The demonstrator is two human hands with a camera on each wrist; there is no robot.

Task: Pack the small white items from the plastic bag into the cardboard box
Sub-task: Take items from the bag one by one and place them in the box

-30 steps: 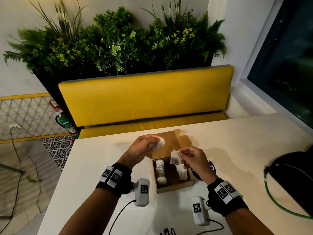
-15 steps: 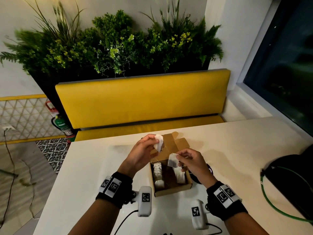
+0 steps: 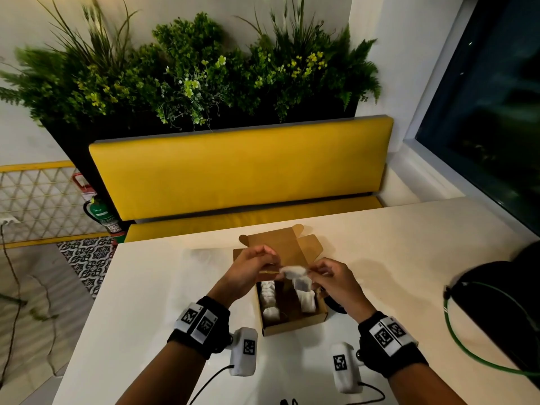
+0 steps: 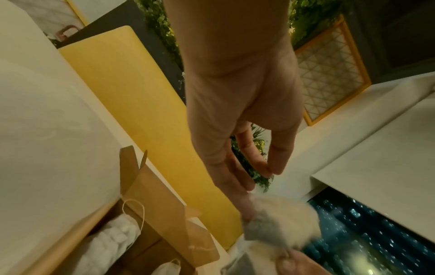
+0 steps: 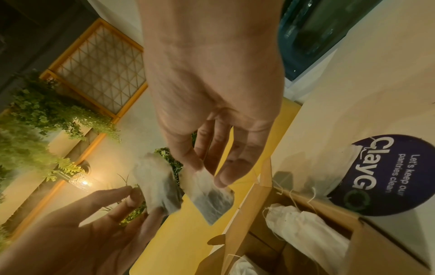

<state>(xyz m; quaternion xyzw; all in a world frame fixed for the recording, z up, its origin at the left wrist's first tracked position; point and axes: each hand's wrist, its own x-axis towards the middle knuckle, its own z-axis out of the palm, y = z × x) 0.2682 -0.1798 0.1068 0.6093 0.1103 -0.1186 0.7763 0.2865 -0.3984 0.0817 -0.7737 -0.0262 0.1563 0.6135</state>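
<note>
An open cardboard box [image 3: 292, 327] sits on the white table [image 3: 163, 287], with small white tea bags [image 3: 268, 299] in a row along its left side and more [image 3: 306, 299] on its right. Both hands hover just above the box's far end. My left hand [image 3: 276, 267] pinches one tea bag [image 3: 292, 270] by its edge; that bag [image 5: 157, 188] is blurred. My right hand [image 3: 311, 276] pinches a second tea bag [image 5: 212, 197] between thumb and fingers. The two bags almost touch. A clear bag with a round dark label [image 5: 388, 176] lies right of the box.
A black bag [image 3: 511, 302] with a green cable [image 3: 467, 346] takes up the table's right side. A yellow bench [image 3: 239, 171] and plants stand behind the table's far edge. The box lid flaps [image 3: 280, 244] stand open toward the bench.
My hands have come together and lower over the box. The left hand's tea bag, held higher and apart before, now meets the right hand's bag.
</note>
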